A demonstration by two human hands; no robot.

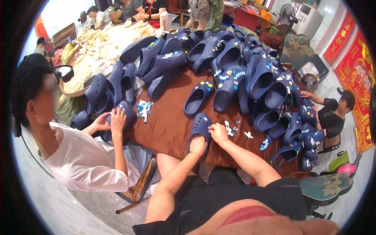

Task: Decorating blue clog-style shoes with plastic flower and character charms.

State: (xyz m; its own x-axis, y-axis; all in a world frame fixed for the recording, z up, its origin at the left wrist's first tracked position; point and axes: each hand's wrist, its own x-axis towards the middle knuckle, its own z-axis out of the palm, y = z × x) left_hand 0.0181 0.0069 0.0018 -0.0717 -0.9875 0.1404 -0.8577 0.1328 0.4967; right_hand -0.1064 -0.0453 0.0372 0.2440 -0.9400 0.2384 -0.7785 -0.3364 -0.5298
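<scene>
Two bare hands on one navy foam clog (pixel 199 127) at the brown table's (pixel 164 129) near edge, left hand (pixel 197 145) gripping its heel, right hand (pixel 218 133) seemingly pinching its rim, red gold-patterned banners (pixel 354 66) hanging far right.

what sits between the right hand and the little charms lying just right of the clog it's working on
Nothing visible. The right hand rests on the navy clog, and the loose charms lie right beside it on bare brown tablecloth. The left hand holds the clog's heel.
</scene>
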